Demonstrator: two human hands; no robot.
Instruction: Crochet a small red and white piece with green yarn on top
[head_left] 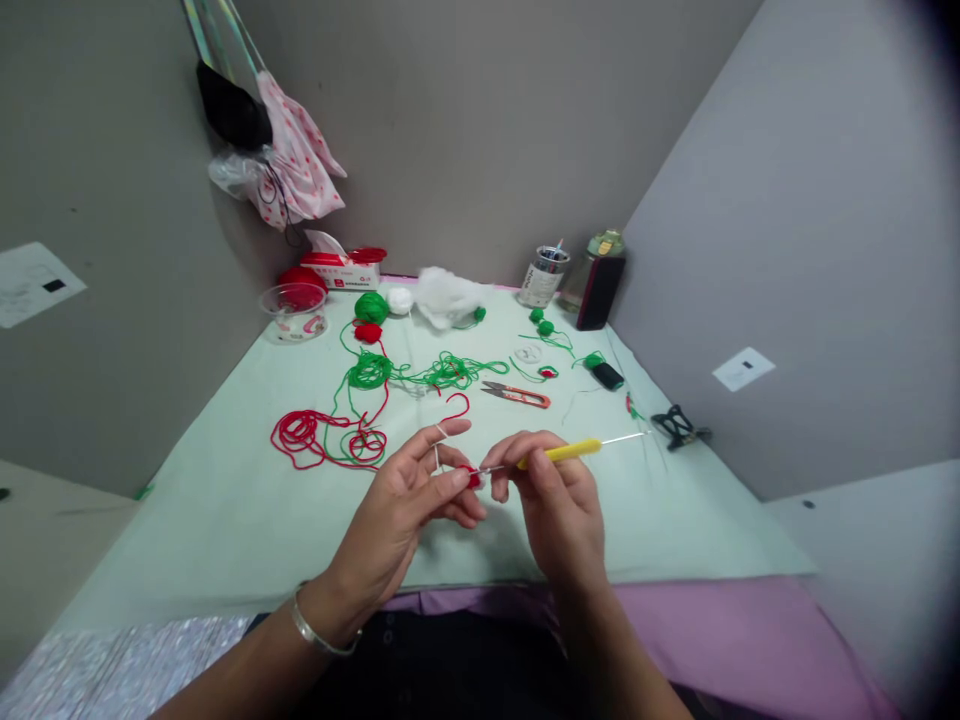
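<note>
Between thumb and fingers, my left hand [416,490] pinches a small red and white crochet piece [474,478]. White yarn [439,450] loops round its raised index finger. My right hand [559,500] grips a crochet hook [562,453] with a yellow handle, its metal tip at the red piece. The hook's other thin metal end points right. A red yarn tail [457,402] curls on the table just beyond my left fingers. Orange-handled thread snips [517,394] lie beyond my right hand.
Tangled red yarn [300,435] and green yarn [450,370] lie left and centre. Farther back are a green yarn ball [371,308], white stuffing [446,298], a clear tub [295,315], a tissue box [341,270], a pen can [544,277] and a bottle [592,270]. A black clip [679,428] lies right.
</note>
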